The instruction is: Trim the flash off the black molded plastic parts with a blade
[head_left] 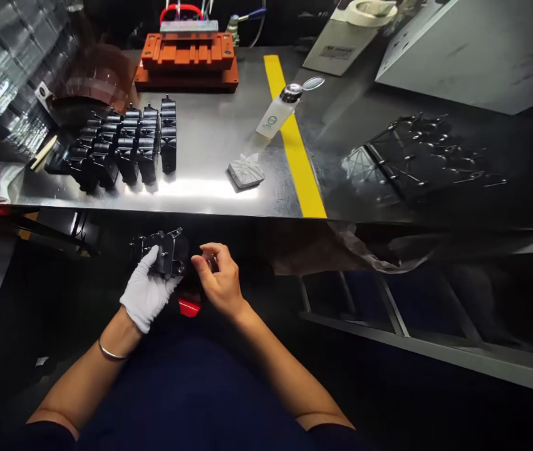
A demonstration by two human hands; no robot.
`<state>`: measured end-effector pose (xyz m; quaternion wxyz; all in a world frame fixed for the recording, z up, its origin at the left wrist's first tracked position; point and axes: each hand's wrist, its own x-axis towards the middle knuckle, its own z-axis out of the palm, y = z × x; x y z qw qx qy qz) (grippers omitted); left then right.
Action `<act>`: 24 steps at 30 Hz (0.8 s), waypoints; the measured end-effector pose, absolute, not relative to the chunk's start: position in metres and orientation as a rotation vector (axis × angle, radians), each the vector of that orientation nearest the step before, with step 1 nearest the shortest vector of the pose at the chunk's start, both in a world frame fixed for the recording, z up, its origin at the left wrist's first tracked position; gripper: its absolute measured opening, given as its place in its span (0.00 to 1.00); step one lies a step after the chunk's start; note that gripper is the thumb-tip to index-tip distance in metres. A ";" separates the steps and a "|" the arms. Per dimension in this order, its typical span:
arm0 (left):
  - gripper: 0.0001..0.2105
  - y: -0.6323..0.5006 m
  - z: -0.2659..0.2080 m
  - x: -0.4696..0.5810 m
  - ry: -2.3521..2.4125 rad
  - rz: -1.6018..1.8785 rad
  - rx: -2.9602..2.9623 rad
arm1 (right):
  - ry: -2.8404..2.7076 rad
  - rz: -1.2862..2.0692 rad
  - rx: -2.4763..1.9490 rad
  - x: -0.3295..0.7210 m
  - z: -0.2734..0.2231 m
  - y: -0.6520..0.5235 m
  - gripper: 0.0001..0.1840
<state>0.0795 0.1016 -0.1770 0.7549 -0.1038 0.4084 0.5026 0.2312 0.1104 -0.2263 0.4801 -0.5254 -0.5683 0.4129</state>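
My left hand (148, 293), in a white glove, grips a black moulded plastic part (172, 250) below the table's front edge. Small metal pins stick out of the part, and the glove's thumb lies across its face. Just to the right of it is my right hand (222, 275), bare, with its fingers curled in and the thumb close to the index finger. What those fingers hold, if anything, is too small to make out. A small gap separates them from the part. Below the two hands shows a red object (190, 307).
Rows of black plastic parts (128, 147) stand on the metal table (205, 131) at left. Beyond them is an orange fixture (188, 53). A folded white cloth pad (246, 170), a dispenser bottle (278, 113), yellow tape (297, 156) and scattered metal pieces (407, 163) lie farther right.
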 end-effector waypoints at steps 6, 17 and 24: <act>0.10 0.094 -0.170 0.080 0.941 1.111 -0.270 | -1.056 1.385 -1.177 0.244 -0.223 0.113 0.22; 0.10 0.085 -0.169 0.084 0.935 1.043 -0.263 | -1.431 0.910 -1.049 0.242 -0.212 0.106 0.07; 0.09 0.085 -0.163 0.084 0.900 1.000 -0.286 | -1.427 0.772 -0.902 0.242 -0.212 0.110 0.03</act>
